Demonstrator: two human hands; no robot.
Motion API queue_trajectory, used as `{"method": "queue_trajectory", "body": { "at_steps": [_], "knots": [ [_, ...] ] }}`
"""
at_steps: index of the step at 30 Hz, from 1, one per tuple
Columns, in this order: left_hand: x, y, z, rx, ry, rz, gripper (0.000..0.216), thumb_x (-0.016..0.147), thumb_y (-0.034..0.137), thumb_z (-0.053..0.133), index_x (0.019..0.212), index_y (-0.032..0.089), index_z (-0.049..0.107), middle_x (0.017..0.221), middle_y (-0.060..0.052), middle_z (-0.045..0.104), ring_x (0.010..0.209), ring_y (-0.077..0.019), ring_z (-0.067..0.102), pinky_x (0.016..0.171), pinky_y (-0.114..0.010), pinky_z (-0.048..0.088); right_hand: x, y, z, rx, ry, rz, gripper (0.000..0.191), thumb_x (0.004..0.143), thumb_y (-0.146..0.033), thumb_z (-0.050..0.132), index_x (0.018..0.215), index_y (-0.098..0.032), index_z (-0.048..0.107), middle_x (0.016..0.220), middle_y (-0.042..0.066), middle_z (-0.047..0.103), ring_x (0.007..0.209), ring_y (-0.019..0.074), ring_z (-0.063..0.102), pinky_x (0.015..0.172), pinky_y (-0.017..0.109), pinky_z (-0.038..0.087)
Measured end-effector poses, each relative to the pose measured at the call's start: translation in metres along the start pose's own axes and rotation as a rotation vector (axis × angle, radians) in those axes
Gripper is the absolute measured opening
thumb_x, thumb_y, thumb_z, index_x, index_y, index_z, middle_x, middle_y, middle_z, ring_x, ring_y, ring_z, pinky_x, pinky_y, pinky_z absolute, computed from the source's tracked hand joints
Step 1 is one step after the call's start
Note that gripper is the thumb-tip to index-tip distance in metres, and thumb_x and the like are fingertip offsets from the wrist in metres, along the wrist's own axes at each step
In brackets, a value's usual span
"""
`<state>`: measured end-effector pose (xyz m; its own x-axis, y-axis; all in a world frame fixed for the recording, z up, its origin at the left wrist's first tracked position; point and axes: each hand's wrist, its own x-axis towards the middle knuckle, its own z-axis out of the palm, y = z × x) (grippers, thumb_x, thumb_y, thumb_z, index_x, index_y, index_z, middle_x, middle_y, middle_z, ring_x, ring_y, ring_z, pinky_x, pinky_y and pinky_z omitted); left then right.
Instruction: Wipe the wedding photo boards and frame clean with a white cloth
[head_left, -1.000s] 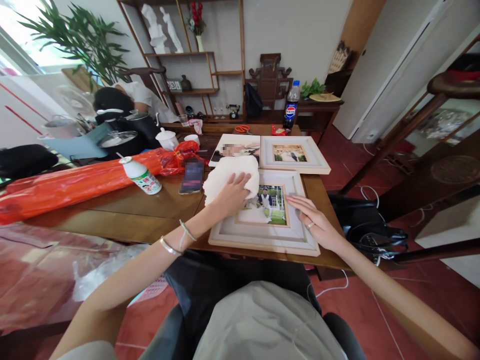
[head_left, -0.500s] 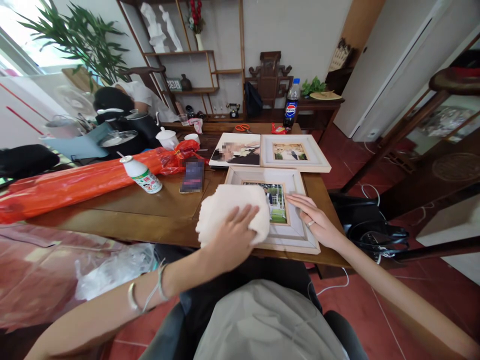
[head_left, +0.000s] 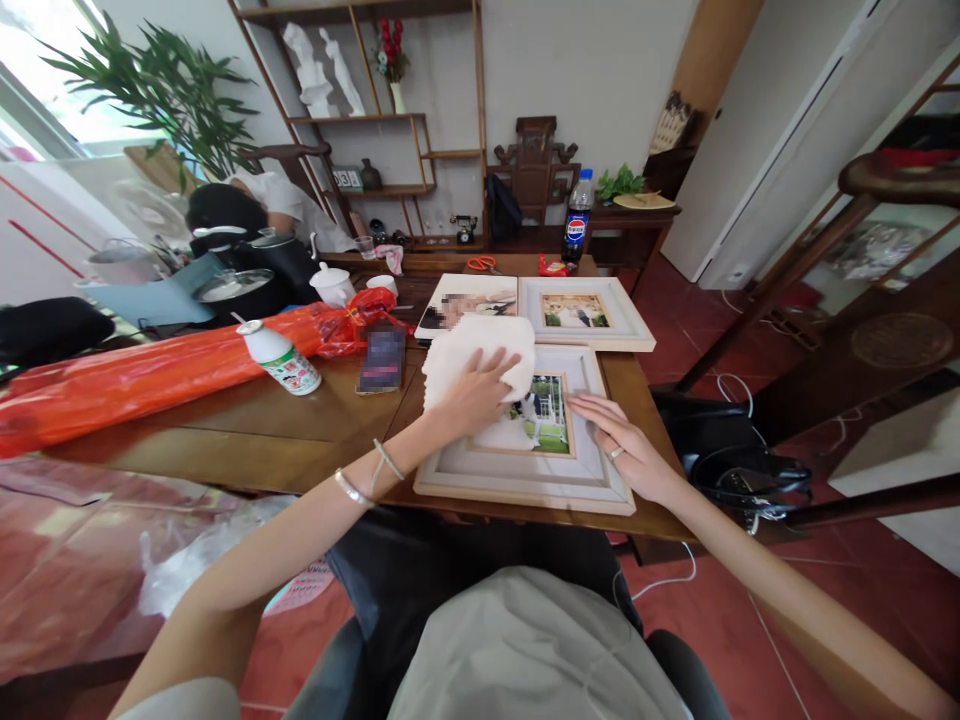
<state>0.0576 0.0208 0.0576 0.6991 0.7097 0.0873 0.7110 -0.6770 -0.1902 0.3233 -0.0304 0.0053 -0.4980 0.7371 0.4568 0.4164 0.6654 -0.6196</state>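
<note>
A white-framed photo (head_left: pixel 517 470) lies flat on the wooden table (head_left: pixel 300 420) in front of me. My left hand (head_left: pixel 472 395) presses a folded white cloth (head_left: pixel 480 355) onto the frame's upper left part, fingers spread over the cloth. My right hand (head_left: pixel 619 445) lies flat and open on the frame's right border, a ring on one finger. Two more pictures sit behind: an unframed print (head_left: pixel 469 300) and a second white frame (head_left: pixel 581 312).
A phone (head_left: pixel 382 357), a small white bottle (head_left: pixel 281 357) and a long orange plastic bag (head_left: pixel 150 375) lie to the left. Teapot, pots, scissors (head_left: pixel 484 264) and a cola bottle (head_left: pixel 576 222) stand further back. A black bag (head_left: pixel 750 470) sits on the red floor at right.
My left hand slid the cloth from the frame's top down to its lower left edge, then back up to the upper left. My right hand stayed on the right border.
</note>
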Motion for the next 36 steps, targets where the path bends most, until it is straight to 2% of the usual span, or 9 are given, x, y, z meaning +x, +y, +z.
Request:
{"method": "queue_trajectory", "body": {
  "at_steps": [6,10,13,19,24,27,29,34,36],
  "knots": [
    [-0.075,0.072,-0.048,-0.082,-0.137,0.083,0.025,0.087,0.029,0.054,0.102,0.016,0.07,0.142,-0.015,0.047,0.128,-0.0328,0.047,0.103,-0.047,0.038,-0.001,0.0,0.001,-0.008,0.002,0.005,0.042,0.099,-0.029,0.034,0.139,-0.033,0.044,0.143,0.003,0.047,0.135,0.0236,0.035,0.113,0.055,0.029],
    [-0.104,0.101,-0.056,-0.161,-0.066,0.148,0.027,0.085,0.039,0.058,0.098,0.02,0.072,0.147,-0.013,0.041,0.132,-0.036,0.041,0.104,-0.05,0.036,-0.001,0.0,0.001,-0.013,-0.008,0.02,0.042,0.098,-0.029,0.034,0.139,-0.033,0.044,0.144,0.003,0.046,0.136,0.0235,0.033,0.114,0.055,0.027],
    [-0.09,0.091,-0.041,-0.152,-0.058,0.098,0.025,0.086,0.035,0.057,0.099,0.02,0.071,0.15,-0.012,0.037,0.136,-0.0352,0.035,0.107,-0.05,0.033,-0.001,0.001,0.001,-0.011,-0.01,0.013,0.042,0.098,-0.028,0.035,0.139,-0.034,0.044,0.144,0.002,0.046,0.136,0.0234,0.033,0.113,0.056,0.027],
    [-0.021,0.037,-0.001,-0.074,0.019,-0.069,0.024,0.087,0.025,0.054,0.1,0.014,0.071,0.153,-0.014,0.031,0.14,-0.0356,0.027,0.111,-0.053,0.027,-0.001,0.003,0.001,-0.006,-0.015,-0.014,0.042,0.098,-0.027,0.034,0.14,-0.033,0.043,0.144,0.004,0.046,0.136,0.0242,0.033,0.113,0.057,0.027],
    [0.019,0.021,0.011,-0.029,0.092,-0.098,0.024,0.087,0.023,0.053,0.101,0.014,0.07,0.154,-0.014,0.027,0.141,-0.0377,0.022,0.111,-0.055,0.025,-0.001,0.002,0.0,-0.002,-0.006,-0.007,0.042,0.098,-0.028,0.035,0.139,-0.032,0.044,0.143,0.004,0.047,0.136,0.024,0.033,0.113,0.055,0.027],
    [0.024,0.025,0.002,-0.014,0.023,-0.069,0.025,0.089,0.022,0.05,0.102,0.013,0.069,0.152,-0.015,0.031,0.14,-0.0379,0.025,0.108,-0.056,0.028,0.0,0.001,0.0,-0.003,-0.003,-0.021,0.042,0.098,-0.029,0.035,0.139,-0.032,0.044,0.143,0.004,0.047,0.135,0.0243,0.034,0.113,0.055,0.028],
    [0.016,0.033,-0.012,-0.01,-0.053,-0.032,0.026,0.089,0.022,0.048,0.103,0.013,0.068,0.148,-0.016,0.038,0.137,-0.0372,0.031,0.105,-0.055,0.033,0.0,0.001,0.0,-0.003,0.0,-0.03,0.041,0.098,-0.03,0.035,0.139,-0.032,0.044,0.143,0.004,0.047,0.135,0.0244,0.035,0.113,0.055,0.029],
    [-0.033,0.074,-0.062,-0.08,-0.205,0.155,0.027,0.09,0.022,0.046,0.101,0.014,0.068,0.134,-0.016,0.054,0.122,-0.0302,0.052,0.09,-0.043,0.048,0.0,0.001,0.001,-0.012,0.011,-0.006,0.041,0.098,-0.034,0.034,0.138,-0.034,0.046,0.142,0.003,0.048,0.135,0.0244,0.036,0.112,0.055,0.03],
    [-0.055,0.094,-0.076,-0.122,-0.187,0.242,0.026,0.089,0.028,0.048,0.094,0.016,0.071,0.134,-0.015,0.054,0.118,-0.0301,0.055,0.086,-0.04,0.05,-0.001,0.0,0.001,-0.013,0.004,0.018,0.041,0.098,-0.033,0.034,0.138,-0.033,0.045,0.143,0.003,0.048,0.135,0.024,0.035,0.113,0.054,0.029]
  ]
}}
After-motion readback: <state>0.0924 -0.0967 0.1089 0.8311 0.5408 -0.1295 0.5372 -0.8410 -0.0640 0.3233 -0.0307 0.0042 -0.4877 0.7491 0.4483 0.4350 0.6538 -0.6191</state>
